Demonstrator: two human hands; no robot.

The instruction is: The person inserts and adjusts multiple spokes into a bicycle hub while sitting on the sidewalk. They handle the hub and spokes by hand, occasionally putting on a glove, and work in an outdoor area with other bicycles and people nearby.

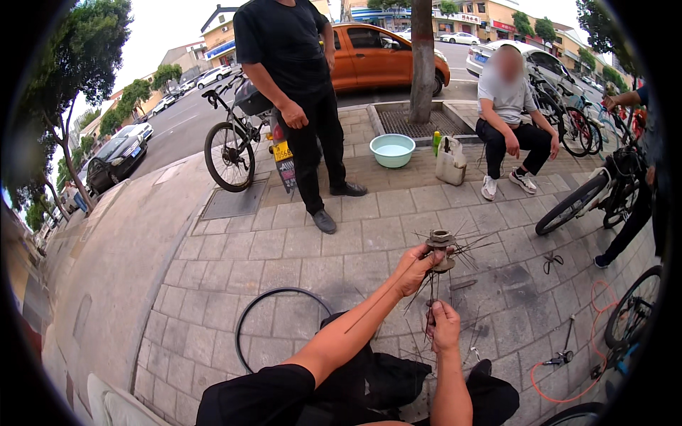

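Observation:
My left hand (417, 268) grips a metal wheel hub (442, 245) held up in front of me, with several thin spokes sticking out of it in all directions. Just below it, my right hand (445, 324) pinches the lower end of one spoke (430, 302) that hangs down from the hub. Both forearms come up from the lower edge over my dark trousers. A black tyre or rim hoop (245, 323) lies on the paving by my left knee.
A person in black (295, 85) stands ahead by a bicycle (231, 145). Another person (506, 113) sits right of a tree, near a teal basin (392, 150) and a white jug (450, 162). Bicycles (593, 195), tools (561, 351) and an orange hose (568, 394) lie to the right.

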